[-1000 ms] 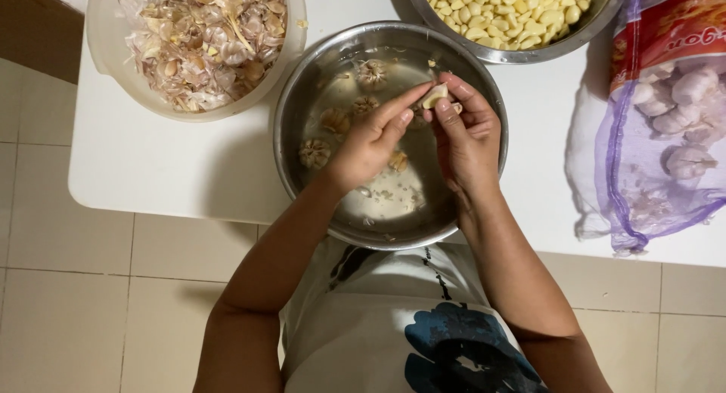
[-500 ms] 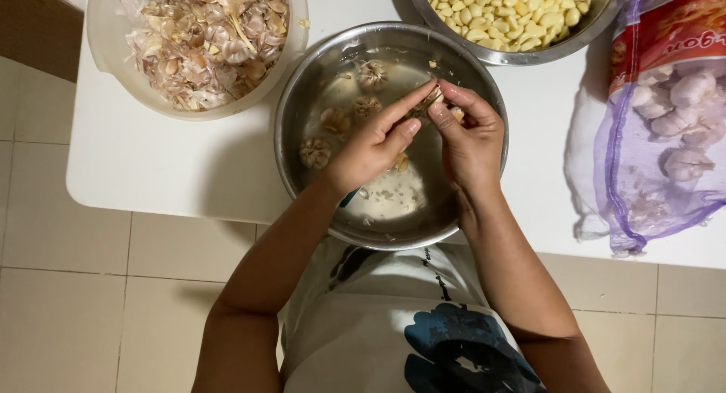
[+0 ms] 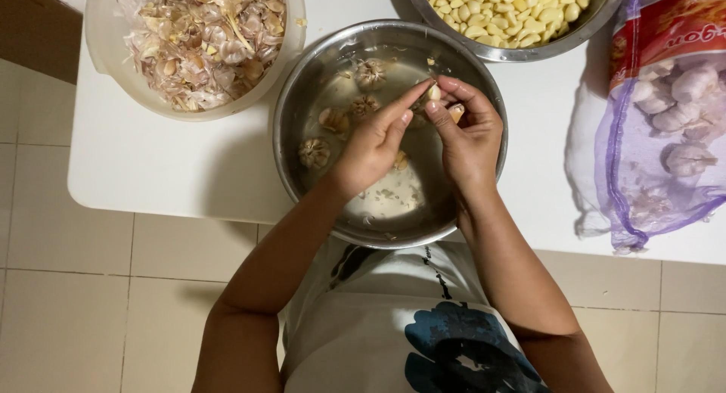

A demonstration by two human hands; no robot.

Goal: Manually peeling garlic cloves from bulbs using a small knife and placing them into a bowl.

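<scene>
At the upper left of the frame a translucent plastic bowl sits on the white table, heaped with dry papery garlic skins in pink and tan. Just to its right, at the centre, stands a wide round steel basin, its near rim over the table's front edge. Four unpeeled garlic pieces lie on the left part of its floor, one garlic piece lowest and nearest the wall, and pale scraps cling to the wet bottom.

Above the basin the person's two hands meet. The left hand comes in from the lower left, its index finger and thumb stretched up and pinched onto a small pale garlic clove; the other fingers curl loosely under the palm. The right hand faces it from the right, fingers bent inward and grasping the same clove from the other side, a tan bit of skin showing at its fingertips. The clove hangs over the upper right part of the basin, clear of the bottom.

Along the top edge, right of centre, a second steel bowl holds many peeled yellowish cloves. At the far right a purple mesh sack with a red label lies on its side, whole white garlic bulbs showing through the netting. Beige floor tiles fill the lower left, and the person's white printed shirt shows at the bottom.
</scene>
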